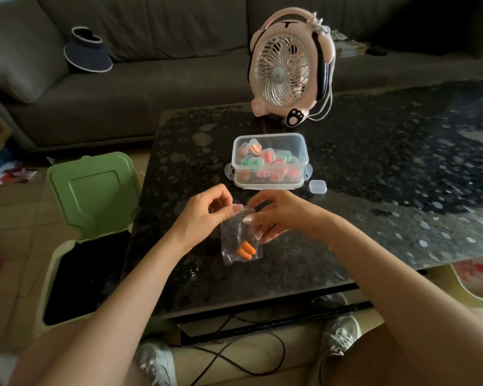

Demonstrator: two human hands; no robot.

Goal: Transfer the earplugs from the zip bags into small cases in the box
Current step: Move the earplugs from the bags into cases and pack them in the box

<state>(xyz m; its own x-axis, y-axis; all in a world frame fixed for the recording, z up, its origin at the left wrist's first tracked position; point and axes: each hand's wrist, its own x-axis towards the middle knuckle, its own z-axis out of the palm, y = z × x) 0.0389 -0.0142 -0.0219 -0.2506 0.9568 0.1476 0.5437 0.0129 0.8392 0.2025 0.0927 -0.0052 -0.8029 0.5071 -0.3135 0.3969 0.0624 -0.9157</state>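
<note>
Left of the box (269, 160), an open bin (92, 196) stands ready, probably for emptied bags. In front of the box, the left hand (204, 215) and right hand (273, 215) pinch the zip bag (234, 235) at its mouth, apparently to part it. Two orange earplugs (246, 250) sit at its bottom. Just right of the box, a small case (317, 186) waits on the tabletop (374, 190).

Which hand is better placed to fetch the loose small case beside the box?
Right, probably: the small case lies right of the box, nearer the right hand; the left hand could hold the bag alone.
</note>
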